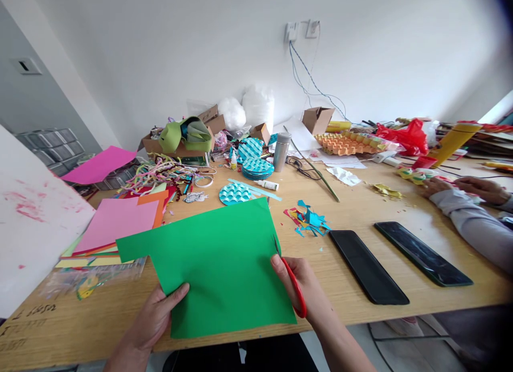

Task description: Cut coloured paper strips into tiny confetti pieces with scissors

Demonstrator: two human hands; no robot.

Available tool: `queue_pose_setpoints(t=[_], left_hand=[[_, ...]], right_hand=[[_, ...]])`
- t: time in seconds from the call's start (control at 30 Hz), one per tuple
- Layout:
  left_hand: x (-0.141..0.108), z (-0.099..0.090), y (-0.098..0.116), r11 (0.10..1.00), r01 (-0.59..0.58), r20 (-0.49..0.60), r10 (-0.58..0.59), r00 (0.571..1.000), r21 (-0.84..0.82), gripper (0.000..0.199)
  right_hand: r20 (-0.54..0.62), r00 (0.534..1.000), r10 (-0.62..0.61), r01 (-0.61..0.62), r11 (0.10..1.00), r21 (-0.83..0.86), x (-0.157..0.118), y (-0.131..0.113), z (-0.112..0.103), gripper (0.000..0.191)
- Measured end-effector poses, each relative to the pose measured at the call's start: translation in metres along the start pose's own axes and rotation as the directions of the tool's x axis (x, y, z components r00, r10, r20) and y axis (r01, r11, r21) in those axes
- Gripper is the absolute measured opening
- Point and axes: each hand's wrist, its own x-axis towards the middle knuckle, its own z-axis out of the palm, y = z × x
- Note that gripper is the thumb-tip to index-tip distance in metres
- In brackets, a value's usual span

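A green sheet of paper (224,270) with a notch out of its left side is held up over the table's front edge. My left hand (154,313) pinches its lower left edge, thumb on top. At the right edge, my right hand (298,286) is closed around red-handled scissors (295,289), its thumb against the paper. The scissor blades point away from me and lie along the sheet's right edge; whether they are parted I cannot tell.
Two dark phones (368,266) lie to the right, below blue, red and yellow paper scraps (308,219). Coloured sheets (120,222) are stacked left. A grey bottle (281,152) stands behind, among craft supplies. At far right, another person's hands (436,186) work.
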Motion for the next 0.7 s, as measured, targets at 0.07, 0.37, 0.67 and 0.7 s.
queue_pose_setpoints(t=[0.07,0.37,0.67,0.7], left_hand=[[-0.0002,-0.0003,0.0,1.0,0.001,-0.003,-0.001,1.0,0.004,0.054],[0.0,-0.0012,-0.0018,1.0,0.004,0.001,-0.004,1.0,0.004,0.058],[-0.0012,0.0023,0.0015,1.0,0.004,0.007,-0.004,1.0,0.014,0.049],[-0.0015,0.0024,0.0016,1.0,0.001,0.004,-0.001,1.0,0.015,0.05]], right_hand=[[-0.01,1.0,0.002,-0.002,1.0,-0.012,0.0,0.0005,0.0004,0.057],[-0.02,1.0,-0.007,0.007,1.0,-0.008,-0.0005,0.0013,0.0001,0.057],[-0.036,0.999,-0.01,0.011,1.0,0.029,-0.0007,0.0018,0.0006,0.059],[-0.037,0.999,-0.011,0.012,0.999,0.039,-0.0002,0.0026,0.001,0.059]])
